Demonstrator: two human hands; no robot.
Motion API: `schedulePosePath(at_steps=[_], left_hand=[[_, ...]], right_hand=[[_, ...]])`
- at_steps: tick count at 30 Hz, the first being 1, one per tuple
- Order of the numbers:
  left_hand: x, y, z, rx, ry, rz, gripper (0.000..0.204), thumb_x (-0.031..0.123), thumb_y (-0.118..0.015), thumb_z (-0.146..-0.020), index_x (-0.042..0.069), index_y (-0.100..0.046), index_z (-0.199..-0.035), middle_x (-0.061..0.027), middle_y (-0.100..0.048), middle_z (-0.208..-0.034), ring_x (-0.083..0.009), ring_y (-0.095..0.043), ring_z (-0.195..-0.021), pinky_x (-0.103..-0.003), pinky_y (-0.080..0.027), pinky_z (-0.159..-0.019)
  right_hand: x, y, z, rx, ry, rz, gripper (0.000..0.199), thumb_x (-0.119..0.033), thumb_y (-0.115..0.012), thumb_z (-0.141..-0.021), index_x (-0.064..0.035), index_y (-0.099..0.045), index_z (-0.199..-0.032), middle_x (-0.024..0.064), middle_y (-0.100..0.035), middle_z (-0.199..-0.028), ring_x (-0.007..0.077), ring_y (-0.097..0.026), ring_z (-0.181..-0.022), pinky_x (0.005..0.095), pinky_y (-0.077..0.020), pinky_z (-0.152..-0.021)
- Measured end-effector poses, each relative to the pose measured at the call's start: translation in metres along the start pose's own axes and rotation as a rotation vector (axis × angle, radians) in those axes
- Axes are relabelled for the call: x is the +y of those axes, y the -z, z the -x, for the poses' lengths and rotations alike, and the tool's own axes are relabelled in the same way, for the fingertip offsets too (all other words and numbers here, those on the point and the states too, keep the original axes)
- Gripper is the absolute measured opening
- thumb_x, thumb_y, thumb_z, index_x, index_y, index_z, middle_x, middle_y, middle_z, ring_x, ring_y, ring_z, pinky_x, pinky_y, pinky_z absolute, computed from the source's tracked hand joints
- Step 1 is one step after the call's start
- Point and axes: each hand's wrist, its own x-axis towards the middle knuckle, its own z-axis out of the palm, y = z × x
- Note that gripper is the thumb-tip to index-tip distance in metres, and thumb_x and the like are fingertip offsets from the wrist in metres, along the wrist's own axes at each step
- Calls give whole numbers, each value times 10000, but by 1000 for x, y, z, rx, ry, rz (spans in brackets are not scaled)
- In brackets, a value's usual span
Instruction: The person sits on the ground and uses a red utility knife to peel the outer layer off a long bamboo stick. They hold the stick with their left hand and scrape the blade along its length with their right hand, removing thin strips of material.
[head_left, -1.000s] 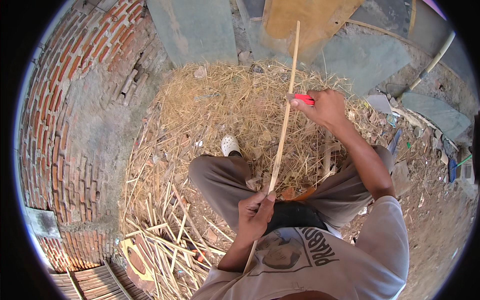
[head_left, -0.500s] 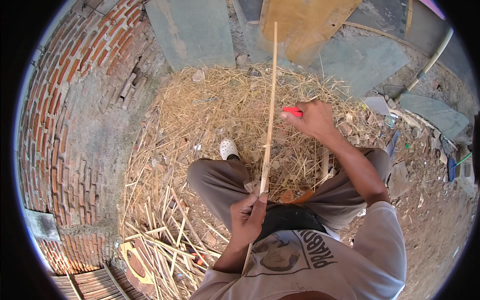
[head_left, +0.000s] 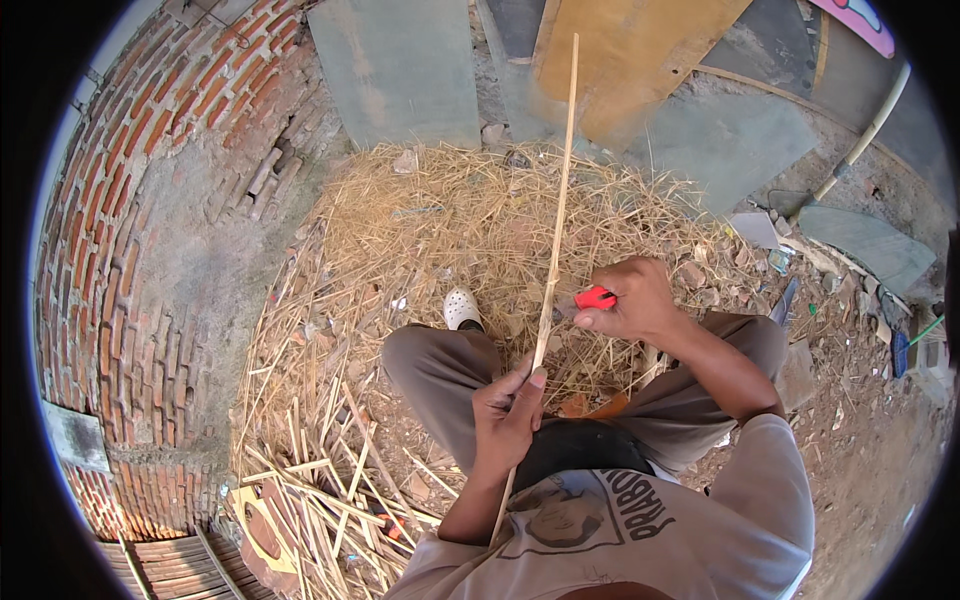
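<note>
My left hand [head_left: 508, 412] is closed around a long, pale bamboo strip [head_left: 564, 190] near its lower part. The strip slants up and away from my lap, and its lower end runs back along my left forearm. In my right hand [head_left: 640, 298] is a red-handled knife [head_left: 596, 298], gripped with the fingers wrapped round the handle. A short greyish blade shows at the strip's right edge, above my left hand; whether it bites into the wood I cannot tell. A rougher, whitish stretch of the strip lies just below the blade.
Straw-like shavings [head_left: 440, 215] cover the ground beyond my knees. Several cut strips [head_left: 350, 490] lie piled at my left. A brick wall [head_left: 130, 330] rises on the left, with grey panels [head_left: 400, 80] and a brown board [head_left: 630, 60] at the back. A white clog [head_left: 461, 308] shows past my left knee.
My right hand has drawn the knife nearer to me, down along the strip's right side. The strip leans slightly more to the right, still held in my left hand.
</note>
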Motion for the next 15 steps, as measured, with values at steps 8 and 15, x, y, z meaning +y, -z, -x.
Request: schedulePosePath(at_steps=[8,15], left_hand=[[0,-10,1,-17,24,-133,335,99,-540,-994,0,-565,-1313,59,-449,-610,-8,-357,-499,-191,-281,-450],[-4,-7,18,-74,37,-147,343,83,-545,-990,3,-555,-1324,62,-438,-588,-13,-367,-493,-198,-295,-445]], right_hand=[[25,-2,-11,-36,-111,206,690,-748,-597,-749,-81,-646,-583,106,-527,-450,282,-571,-418,391,-443,-428],[63,16,-29,45,-392,272,670,-738,-603,-753,-87,-684,-614,85,-540,-453,276,-569,-418,384,-447,-427]])
